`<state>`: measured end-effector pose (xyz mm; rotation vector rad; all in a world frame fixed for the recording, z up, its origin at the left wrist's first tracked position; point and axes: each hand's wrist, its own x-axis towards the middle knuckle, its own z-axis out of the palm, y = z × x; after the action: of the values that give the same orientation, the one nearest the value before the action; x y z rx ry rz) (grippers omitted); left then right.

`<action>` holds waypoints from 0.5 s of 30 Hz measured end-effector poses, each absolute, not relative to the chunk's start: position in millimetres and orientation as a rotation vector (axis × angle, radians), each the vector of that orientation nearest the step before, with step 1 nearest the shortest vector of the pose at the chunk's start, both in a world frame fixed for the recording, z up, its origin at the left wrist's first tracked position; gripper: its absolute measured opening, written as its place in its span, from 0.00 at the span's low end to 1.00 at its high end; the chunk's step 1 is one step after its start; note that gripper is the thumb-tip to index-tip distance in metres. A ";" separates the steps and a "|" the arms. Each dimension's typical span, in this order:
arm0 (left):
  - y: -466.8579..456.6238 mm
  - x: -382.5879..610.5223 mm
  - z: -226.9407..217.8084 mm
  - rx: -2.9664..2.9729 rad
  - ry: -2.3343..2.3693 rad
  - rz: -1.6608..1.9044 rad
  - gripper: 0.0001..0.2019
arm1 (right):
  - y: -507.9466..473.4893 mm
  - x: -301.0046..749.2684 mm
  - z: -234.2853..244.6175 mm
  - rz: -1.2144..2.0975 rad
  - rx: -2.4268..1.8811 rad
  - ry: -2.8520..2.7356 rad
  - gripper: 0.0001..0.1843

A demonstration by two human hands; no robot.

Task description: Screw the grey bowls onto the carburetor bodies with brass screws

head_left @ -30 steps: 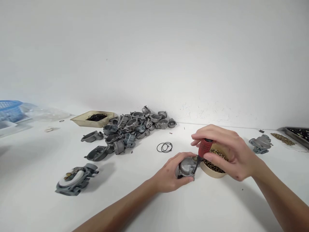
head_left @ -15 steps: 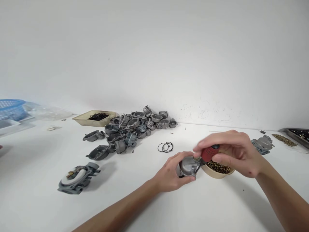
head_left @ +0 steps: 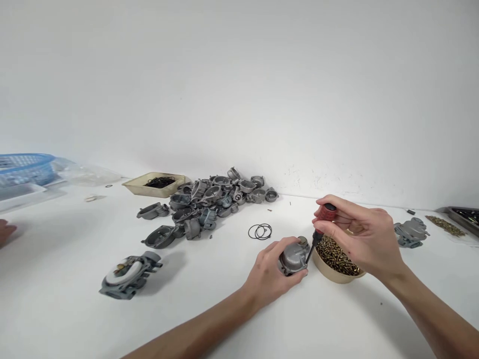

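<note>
My left hand (head_left: pixel 270 275) is closed round a small grey metal carburetor part (head_left: pixel 294 256) and holds it down on the white table. My right hand (head_left: pixel 361 238) pinches a short screwdriver with a red handle (head_left: pixel 327 215); the dark shaft slants down to the right edge of the part. Just behind the screwdriver tip stands a beige bowl (head_left: pixel 329 271) full of small brass screws.
A pile of grey metal housings (head_left: pixel 209 199) lies at the back left, with a beige tray of black rings (head_left: pixel 157 183) behind it. Black O-rings (head_left: pixel 259 231) lie loose. A carburetor body (head_left: pixel 129 274) rests front left, another (head_left: pixel 410 232) far right. Someone's fingers (head_left: pixel 5 231) show at the left edge.
My right hand has raised the screwdriver from a low slant to a steeper one, tip still at the part. The view shifted slightly, and another person's fingers came in at the left edge.
</note>
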<state>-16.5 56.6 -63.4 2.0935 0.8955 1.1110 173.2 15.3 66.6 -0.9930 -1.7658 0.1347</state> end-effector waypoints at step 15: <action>68.3 -25.9 -60.8 2.193 0.736 0.982 0.29 | -8.3 261.5 21.1 -0.310 -1.384 -1.750 0.16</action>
<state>-25.9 68.3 -60.8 2.1928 0.7359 0.9822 261.5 -8.3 21.1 -1.3840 -1.7500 -0.3099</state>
